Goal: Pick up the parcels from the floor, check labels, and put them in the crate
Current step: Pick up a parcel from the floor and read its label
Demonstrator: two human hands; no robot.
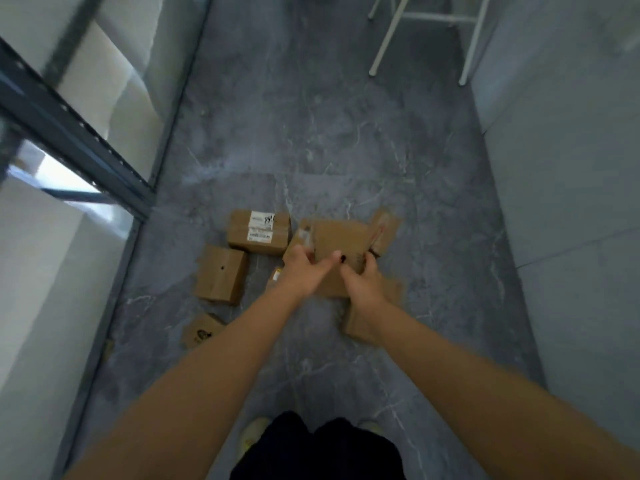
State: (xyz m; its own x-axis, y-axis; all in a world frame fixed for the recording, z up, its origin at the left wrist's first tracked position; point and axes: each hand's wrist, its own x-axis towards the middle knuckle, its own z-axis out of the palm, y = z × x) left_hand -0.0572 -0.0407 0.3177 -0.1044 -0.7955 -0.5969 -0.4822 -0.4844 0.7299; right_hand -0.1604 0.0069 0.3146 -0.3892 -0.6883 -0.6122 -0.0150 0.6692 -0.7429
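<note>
Both my hands grip one brown cardboard parcel (341,242) above the grey floor. My left hand (303,270) holds its near left edge, my right hand (363,282) its near right edge. Further cardboard parcels lie on the floor: one with two white labels (259,231), a plain one (221,273) to its near left, a small one (201,332) partly under my left forearm, another (384,226) behind the held parcel, and one (356,323) under my right wrist. No crate is in view.
A dark metal shelving rack (79,147) with white goods runs along the left. A grey wall (571,168) bounds the right. White stool legs (426,32) stand at the far end of the marbled floor (311,133). My feet (252,434) are at the bottom.
</note>
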